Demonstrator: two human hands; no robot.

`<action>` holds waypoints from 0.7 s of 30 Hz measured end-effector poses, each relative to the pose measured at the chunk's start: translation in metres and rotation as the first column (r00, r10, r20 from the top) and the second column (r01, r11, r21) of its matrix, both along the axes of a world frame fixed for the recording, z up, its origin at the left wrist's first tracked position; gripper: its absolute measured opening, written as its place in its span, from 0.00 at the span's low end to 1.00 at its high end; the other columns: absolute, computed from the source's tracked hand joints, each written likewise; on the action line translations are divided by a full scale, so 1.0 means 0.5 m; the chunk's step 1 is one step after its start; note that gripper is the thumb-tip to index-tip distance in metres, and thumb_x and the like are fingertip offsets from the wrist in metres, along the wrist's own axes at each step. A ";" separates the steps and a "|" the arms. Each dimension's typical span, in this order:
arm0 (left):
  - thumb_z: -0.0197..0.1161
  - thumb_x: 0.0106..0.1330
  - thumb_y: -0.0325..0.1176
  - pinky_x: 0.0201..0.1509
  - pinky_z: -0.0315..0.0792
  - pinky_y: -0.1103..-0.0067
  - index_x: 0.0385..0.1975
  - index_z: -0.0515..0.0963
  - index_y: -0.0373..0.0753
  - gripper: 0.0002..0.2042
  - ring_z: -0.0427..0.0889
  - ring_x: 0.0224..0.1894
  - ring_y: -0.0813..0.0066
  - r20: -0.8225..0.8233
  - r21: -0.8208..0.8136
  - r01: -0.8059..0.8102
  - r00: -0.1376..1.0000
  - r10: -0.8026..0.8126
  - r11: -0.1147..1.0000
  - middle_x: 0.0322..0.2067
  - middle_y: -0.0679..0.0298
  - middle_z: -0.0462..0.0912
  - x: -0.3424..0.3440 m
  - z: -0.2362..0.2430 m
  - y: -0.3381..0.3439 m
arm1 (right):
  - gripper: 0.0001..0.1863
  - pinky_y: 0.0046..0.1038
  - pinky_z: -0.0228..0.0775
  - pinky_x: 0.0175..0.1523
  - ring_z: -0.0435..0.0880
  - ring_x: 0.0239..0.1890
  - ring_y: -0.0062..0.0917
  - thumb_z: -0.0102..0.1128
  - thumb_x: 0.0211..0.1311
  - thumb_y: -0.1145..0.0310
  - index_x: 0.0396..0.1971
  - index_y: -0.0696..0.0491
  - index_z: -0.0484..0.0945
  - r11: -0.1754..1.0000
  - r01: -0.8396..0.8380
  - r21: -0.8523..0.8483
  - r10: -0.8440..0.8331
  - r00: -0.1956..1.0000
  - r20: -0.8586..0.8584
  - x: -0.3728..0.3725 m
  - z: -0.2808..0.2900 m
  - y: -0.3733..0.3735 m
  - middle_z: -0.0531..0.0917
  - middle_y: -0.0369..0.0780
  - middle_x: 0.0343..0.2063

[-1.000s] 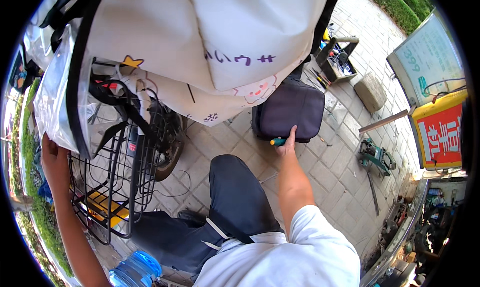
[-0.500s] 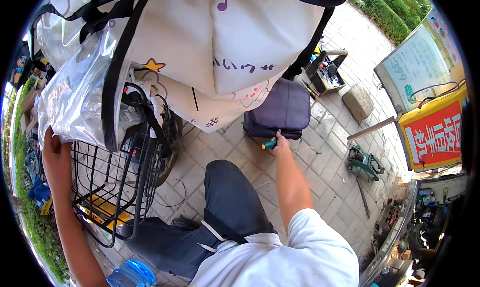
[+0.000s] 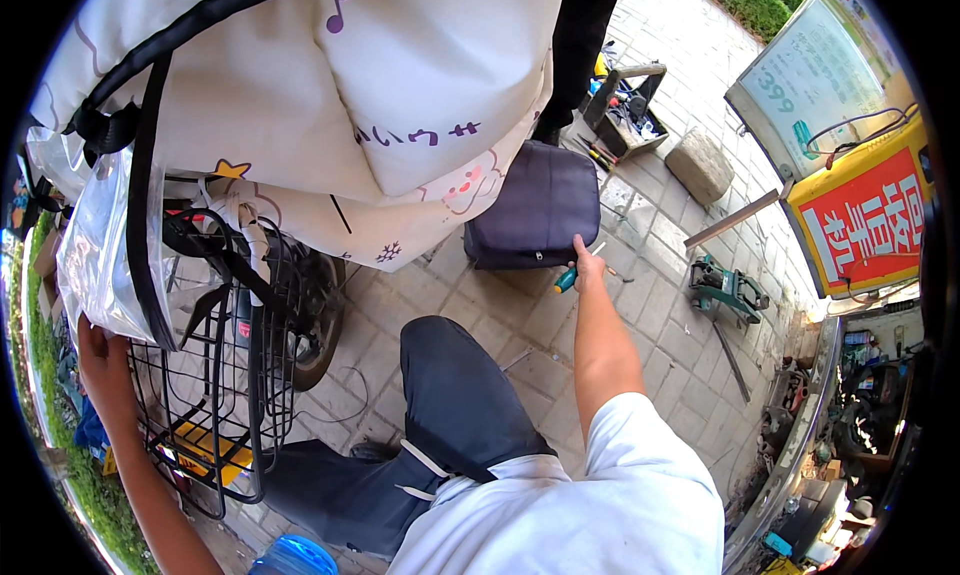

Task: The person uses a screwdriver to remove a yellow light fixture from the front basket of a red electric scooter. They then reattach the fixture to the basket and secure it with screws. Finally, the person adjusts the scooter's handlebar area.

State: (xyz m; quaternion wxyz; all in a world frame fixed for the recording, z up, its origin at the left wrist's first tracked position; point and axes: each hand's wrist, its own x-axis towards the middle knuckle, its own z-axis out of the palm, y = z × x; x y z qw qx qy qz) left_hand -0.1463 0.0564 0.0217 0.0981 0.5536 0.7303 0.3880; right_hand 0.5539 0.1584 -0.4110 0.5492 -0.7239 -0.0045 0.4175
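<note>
A screwdriver [image 3: 566,280] with a green and yellow handle is held in my right hand [image 3: 590,267], its pale shaft sticking out beyond the fingers. My index finger reaches to the front right corner of a dark, boxy padded bag or cushion [image 3: 540,205] on the paving. At the far left, my left hand [image 3: 100,360] curls at the corner of a black wire basket [image 3: 215,415]. A clear plastic sheet [image 3: 105,265] hangs down to those fingers and partly hides their grip. Above the basket spreads a padded cream cover [image 3: 440,85] with printed drawings and black edging.
A tool tray [image 3: 630,115] and a stone block [image 3: 700,167] lie beyond the bag. Right of my arm are a green metal tool [image 3: 725,290] and a red-and-yellow sign [image 3: 860,220]. A wheel [image 3: 318,325] stands behind the basket; a blue water bottle [image 3: 295,555] is bottom left.
My right hand has moved right along the bag's front edge to its corner, and the screwdriver has turned with it. The cover and basket sit farther left in view. My left hand stays at the basket.
</note>
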 end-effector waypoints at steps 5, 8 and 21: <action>0.59 0.65 0.28 0.49 0.71 0.78 0.63 0.63 0.29 0.27 0.79 0.43 0.75 -0.222 0.008 -0.090 0.971 0.090 0.996 0.43 0.56 0.81 0.042 0.006 0.007 | 0.17 0.23 0.65 0.21 0.73 0.21 0.23 0.75 0.50 0.65 0.31 0.58 0.78 0.988 -0.106 -0.111 0.121 0.984 0.131 -0.017 0.055 0.071 0.78 0.38 0.28; 0.61 0.63 0.29 0.44 0.73 0.76 0.61 0.67 0.32 0.25 0.80 0.37 0.73 -0.221 0.006 -0.111 0.969 0.109 0.994 0.36 0.57 0.82 0.075 0.006 0.009 | 0.14 0.21 0.66 0.21 0.73 0.21 0.22 0.70 0.53 0.67 0.33 0.58 0.75 0.966 -0.241 -0.095 0.247 0.967 0.065 -0.041 0.076 0.108 0.76 0.38 0.28; 0.70 0.56 0.52 0.58 0.70 0.68 0.65 0.64 0.40 0.40 0.81 0.47 0.63 -0.372 -0.503 0.283 0.782 -0.500 0.817 0.42 0.57 0.83 0.019 0.159 -0.085 | 0.10 0.19 0.66 0.20 0.74 0.19 0.21 0.62 0.58 0.62 0.33 0.50 0.72 0.966 -0.244 0.082 0.248 0.968 -0.044 -0.069 0.298 -0.027 0.77 0.36 0.26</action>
